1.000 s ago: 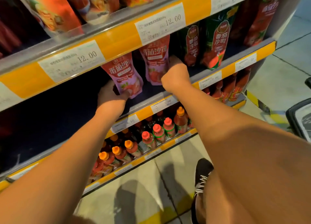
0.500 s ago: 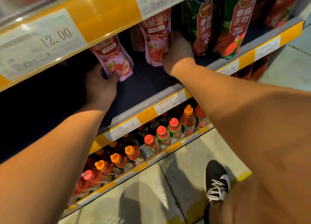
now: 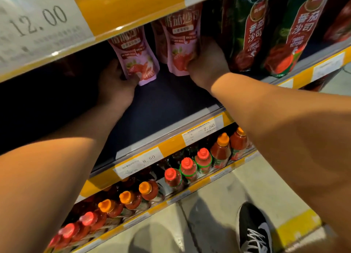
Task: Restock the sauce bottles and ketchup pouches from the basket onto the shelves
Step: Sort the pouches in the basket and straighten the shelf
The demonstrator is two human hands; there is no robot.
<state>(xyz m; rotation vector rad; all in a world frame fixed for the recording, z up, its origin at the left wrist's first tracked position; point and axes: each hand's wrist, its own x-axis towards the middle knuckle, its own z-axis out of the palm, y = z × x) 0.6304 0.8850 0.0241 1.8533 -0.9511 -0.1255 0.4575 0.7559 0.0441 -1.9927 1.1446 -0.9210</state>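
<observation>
Two pink ketchup pouches stand upright deep on the dark middle shelf (image 3: 167, 108). My left hand (image 3: 115, 83) grips the bottom left corner of the left pouch (image 3: 135, 56). My right hand (image 3: 207, 62) grips the lower right edge of the right pouch (image 3: 180, 45), with another pouch partly hidden behind it. Both pouch tops are cut off by the shelf edge above. On the bottom shelf stand rows of sauce bottles (image 3: 188, 169) with red and orange caps. The basket is out of view.
Tall green-and-red ketchup pouches (image 3: 290, 34) stand right of my right hand on the same shelf. Yellow shelf edges carry price labels (image 3: 138, 163). The shelf's left part is dark. My black shoe (image 3: 252, 230) stands on the grey floor with a yellow line.
The camera has moved closer and lower toward the shelf. Both hands have kept their hold on the pink pouches, which sit a little further back on the shelf.
</observation>
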